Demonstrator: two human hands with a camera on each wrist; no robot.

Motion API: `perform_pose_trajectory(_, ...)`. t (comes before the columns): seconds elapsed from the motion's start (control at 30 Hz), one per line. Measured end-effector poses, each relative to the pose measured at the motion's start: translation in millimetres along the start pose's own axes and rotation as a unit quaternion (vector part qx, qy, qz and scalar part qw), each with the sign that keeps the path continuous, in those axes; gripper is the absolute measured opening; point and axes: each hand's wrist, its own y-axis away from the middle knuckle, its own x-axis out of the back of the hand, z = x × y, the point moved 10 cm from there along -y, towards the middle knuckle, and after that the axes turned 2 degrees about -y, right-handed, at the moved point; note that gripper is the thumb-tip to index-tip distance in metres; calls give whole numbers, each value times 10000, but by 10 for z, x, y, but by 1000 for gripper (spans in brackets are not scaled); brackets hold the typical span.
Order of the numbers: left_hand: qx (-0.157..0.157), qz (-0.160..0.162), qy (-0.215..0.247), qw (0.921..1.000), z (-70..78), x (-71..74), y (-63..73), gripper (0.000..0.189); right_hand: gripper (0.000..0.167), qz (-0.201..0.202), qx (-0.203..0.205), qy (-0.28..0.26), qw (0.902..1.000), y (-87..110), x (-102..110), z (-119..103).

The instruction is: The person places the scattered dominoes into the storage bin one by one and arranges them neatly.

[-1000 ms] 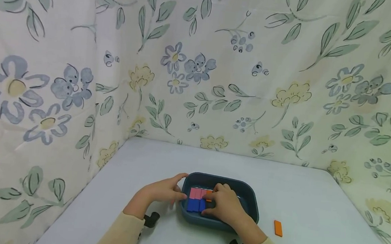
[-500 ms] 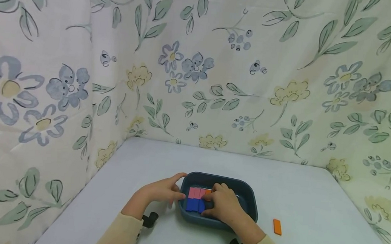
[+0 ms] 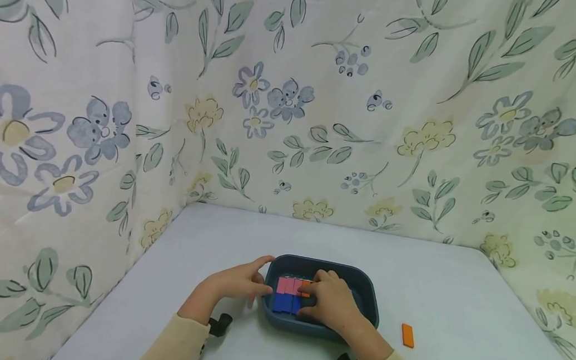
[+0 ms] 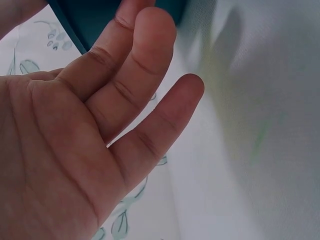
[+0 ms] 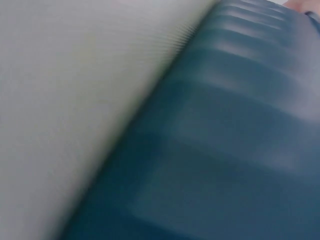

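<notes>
A dark blue-green tub (image 3: 285, 323) with rounded corners stands on the white table. Inside, at its left, several flat pink blocks (image 3: 287, 285) form a row behind a row of blue blocks (image 3: 284, 303). An orange block (image 3: 307, 286) lies at the right end of the pink row, partly covered by my right hand (image 3: 333, 301). That hand reaches into the tub, its index fingertip on the orange block and its thumb beside the blue row; whether it grips a block I cannot tell. My left hand (image 3: 240, 280) touches the tub's left rim, fingers (image 4: 160, 125) loosely extended.
Another orange block (image 3: 408, 335) lies on the table (image 3: 441, 291), right of the tub. Floral cloth (image 3: 353, 106) hangs behind the table and along its left side. Black wrist cameras sit at both cuffs. The right wrist view shows mostly the tub's outer wall (image 5: 215, 130).
The head view has shifted slightly. Both hands stay nearly where they were, with small movements of the right fingers over the blocks; the orange block outside the tub has not moved.
</notes>
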Motion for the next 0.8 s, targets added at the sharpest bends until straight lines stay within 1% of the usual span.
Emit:
perform_pose_trajectory(0.1,-4,-10,6,10000,-4,-18,-4,77,48,43,-103,-348,9993,48,48,75)
perform_pose_trajectory(0.2,-6,15,10,10000,-3,-24,2,76,46,102,-217,-1010,9946,116,109,179)
perform_pose_trajectory(0.27,18,41,9,10000,-2,-20,7,75,45,201,-279,-1511,9879,175,165,250)
perform_pose_trajectory(0.33,32,76,-18,10000,1,-13,13,75,43,354,-295,-1889,9809,244,215,316)
perform_pose_trajectory(0.43,86,97,-61,9999,-5,-12,15,75,37,680,-286,-2260,9713,380,295,392)
perform_pose_trajectory(0.53,111,88,-87,9999,-5,-18,9,76,33,1148,-203,-2597,9586,554,410,449)
perform_pose_trajectory(0.6,101,75,-85,9999,-1,-23,4,76,33,1566,-51,-2790,9474,681,511,485)
perform_pose_trajectory(0.67,95,77,-83,9999,3,-24,2,77,35,1922,151,-3013,9338,811,599,524)
perform_pose_trajectory(0.73,96,88,-76,9999,10,-23,4,77,36,2161,278,-3160,9234,932,663,576)
perform_pose_trajectory(0.8,104,97,-81,9999,19,-21,7,77,37,2250,310,-3271,9173,1039,695,651)
